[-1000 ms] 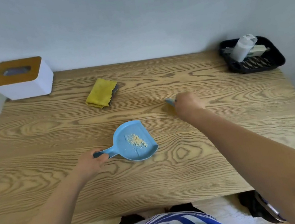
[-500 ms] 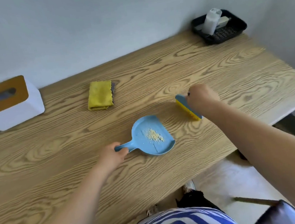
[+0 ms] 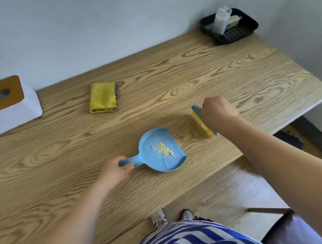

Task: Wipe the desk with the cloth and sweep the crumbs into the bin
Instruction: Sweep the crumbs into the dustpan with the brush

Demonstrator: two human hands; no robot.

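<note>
Your blue dustpan (image 3: 160, 151) lies flat on the desk (image 3: 58, 154) and holds a small heap of pale crumbs (image 3: 163, 149) near the middle of its pan; its open lip points away from you and to the right; behind the dustpan and far to its right, a black tray (image 3: 229, 25) in the desk's corner holds a white bottle (image 3: 221, 19) leaning on a pale flat item that is too small to name; to the dustpan's far left stands a white box with a brown slotted lid (image 3: 2, 105), and you cannot see inside its slot; the yellow cloth (image 3: 102, 97) lies folded on the desk behind the dustpan, a little to its left, well apart from both hands; your left hand (image 3: 114, 171) grips the dustpan's handle, fingers curled round it, forearm low over the desk; your right hand (image 3: 216, 111), just right of the dustpan, is clenched round a blue brush with yellow bristles (image 3: 203, 122), knuckles up, bristles on the desk, and it is blurred.
</note>
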